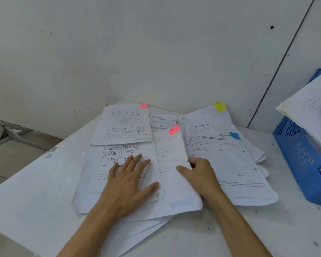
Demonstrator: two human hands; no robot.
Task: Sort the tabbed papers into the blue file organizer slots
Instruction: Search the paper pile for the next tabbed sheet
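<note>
A: Entry 1. Left hand point(126, 182)?
B: Flat, palm down, fingers point(138, 160) straight and spread apart. It presses on the comic-strip sheet point(100, 175), which tops the near-left stack on the tabletop point(26, 201).

A: Right hand point(200, 175)?
B: The thumb point(181, 168) lies on top of the centre sheet point(171, 158). The other fingers curl round that sheet's right edge, so the hand is clamped on the centre sheet at its right margin.

A: Tab on that sheet?
B: Coral tab point(174, 129) at its far end. The sheet overlaps the comic-strip sheet on its left and the printed form point(230, 167) on its right.

A: Other tabbed papers?
B: The printed form carries a blue tab point(234, 135) at its far right corner. Behind it is a sheet with a yellow tab point(219, 107), close to the wall point(156, 43). At far left, a smaller worksheet point(121, 125) has a pink tab point(144, 106). All of them lie in one loose, overlapping spread mid-tabletop.

A: Blue file organizer point(300, 160)?
B: It stands on the tabletop at the right edge of view, just beside the printed form. Whether the two touch, I cannot tell. Loose papers point(311, 104) lean out of it toward the spread. The slots cannot be counted because the frame cuts the organizer off.
</note>
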